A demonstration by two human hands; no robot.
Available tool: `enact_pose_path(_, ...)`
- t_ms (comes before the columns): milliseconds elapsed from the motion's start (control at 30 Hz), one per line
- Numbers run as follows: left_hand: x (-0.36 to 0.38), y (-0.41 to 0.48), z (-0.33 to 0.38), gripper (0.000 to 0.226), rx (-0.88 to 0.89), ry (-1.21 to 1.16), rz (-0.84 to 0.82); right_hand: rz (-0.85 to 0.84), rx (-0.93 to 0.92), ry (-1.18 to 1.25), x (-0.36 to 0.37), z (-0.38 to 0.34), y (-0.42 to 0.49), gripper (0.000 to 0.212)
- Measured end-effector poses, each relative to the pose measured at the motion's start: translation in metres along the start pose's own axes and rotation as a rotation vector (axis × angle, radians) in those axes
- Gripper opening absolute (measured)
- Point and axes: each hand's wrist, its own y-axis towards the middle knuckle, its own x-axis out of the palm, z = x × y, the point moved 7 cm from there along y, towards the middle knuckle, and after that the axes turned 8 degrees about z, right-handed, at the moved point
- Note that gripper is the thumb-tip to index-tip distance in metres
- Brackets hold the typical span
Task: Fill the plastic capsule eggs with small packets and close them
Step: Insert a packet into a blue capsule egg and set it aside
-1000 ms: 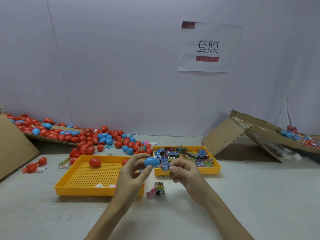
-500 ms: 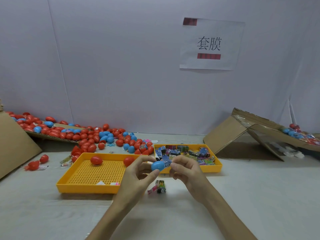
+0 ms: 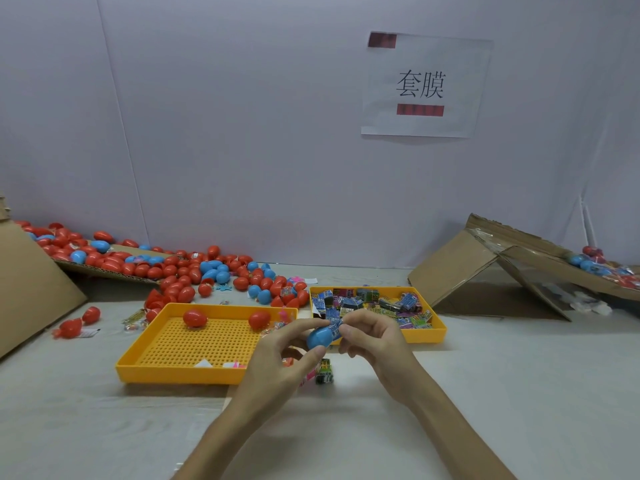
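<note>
My left hand (image 3: 277, 358) holds a blue capsule egg half (image 3: 319, 337) between thumb and fingers above the table. My right hand (image 3: 372, 341) pinches a small blue printed packet (image 3: 335, 326) that sits at the egg's open end. The yellow tray on the right (image 3: 438, 332) holds several small packets. The yellow perforated tray on the left (image 3: 173, 370) holds two red eggs (image 3: 195, 317). A loose packet (image 3: 323, 372) lies on the table below my hands.
A pile of red and blue eggs (image 3: 194, 271) spreads over a cardboard sheet and the table at back left. Folded cardboard (image 3: 485, 268) with more eggs stands at the right. A paper sign (image 3: 424, 86) hangs on the wall.
My hands have come together: the packet in my right hand now meets the open end of the blue egg half, which has tilted toward it.
</note>
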Motion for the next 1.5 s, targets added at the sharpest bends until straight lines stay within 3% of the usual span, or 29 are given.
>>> enact_pose_path(800,0.007,-0.001,0.002,0.029,-0.018,-0.053,0.000,0.195,-0.155,-0.039,-0.003,-0.012,-0.004,0.009)
enact_pose_path(1000,0.007,0.000,0.001,0.025,-0.036,-0.072,-0.009,0.301,-0.057,0.159,-0.011,-0.003,-0.003,0.029)
enact_pose_path(1200,-0.002,0.001,-0.001,0.021,-0.058,-0.137,0.024,0.426,0.055,0.415,-0.038,0.000,0.003,0.023)
enact_pose_path(1267,-0.007,0.002,-0.001,0.022,-0.057,-0.146,0.051,0.400,0.041,0.383,-0.042,-0.001,0.005,0.020)
enact_pose_path(1433,-0.004,0.002,-0.001,0.027,-0.034,-0.097,0.058,0.090,-0.030,0.080,-0.008,-0.001,0.004,0.015)
enact_pose_path(1500,-0.005,0.002,-0.002,0.029,-0.033,-0.093,0.062,0.051,-0.058,-0.049,-0.001,0.000,0.002,0.009)
